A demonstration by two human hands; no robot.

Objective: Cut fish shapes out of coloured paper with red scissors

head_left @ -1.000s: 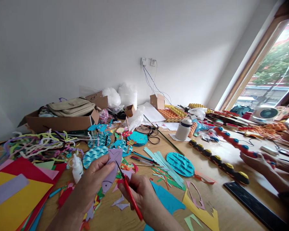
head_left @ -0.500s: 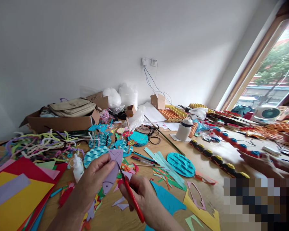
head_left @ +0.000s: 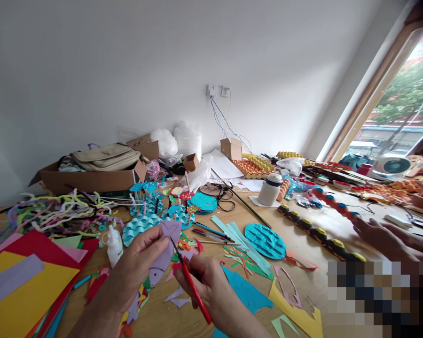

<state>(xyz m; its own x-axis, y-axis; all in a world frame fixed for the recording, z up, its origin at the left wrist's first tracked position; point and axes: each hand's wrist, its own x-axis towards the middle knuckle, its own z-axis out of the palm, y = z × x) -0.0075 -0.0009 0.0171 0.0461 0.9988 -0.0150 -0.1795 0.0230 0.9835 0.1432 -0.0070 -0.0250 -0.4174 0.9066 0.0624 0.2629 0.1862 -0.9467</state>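
Observation:
Between its thumb and fingers, my left hand [head_left: 141,256] pinches a purple paper fish [head_left: 157,270] with a drawn eye and tail lines. My right hand [head_left: 209,281] is wrapped round red-handled scissors [head_left: 194,291]. The dark blades meet the right edge of the fish near its tail. Paper scraps lie on the table under both hands. A white glue bottle [head_left: 114,246] stands left of my left hand, and a blue paper piece [head_left: 245,291] lies right of my right hand.
Coloured sheets [head_left: 17,291] and pipe cleaners [head_left: 74,206] lie left. Pens [head_left: 213,234], a blue wavy disc [head_left: 265,240] and a white jar [head_left: 270,189] are ahead. Another person's hands [head_left: 384,239] touch an orange-and-blue strip [head_left: 331,202] at right.
My hands and the scissors have barely shifted, with the fish tilting slightly. The other person's hands have moved a little along the strip and spread flatter.

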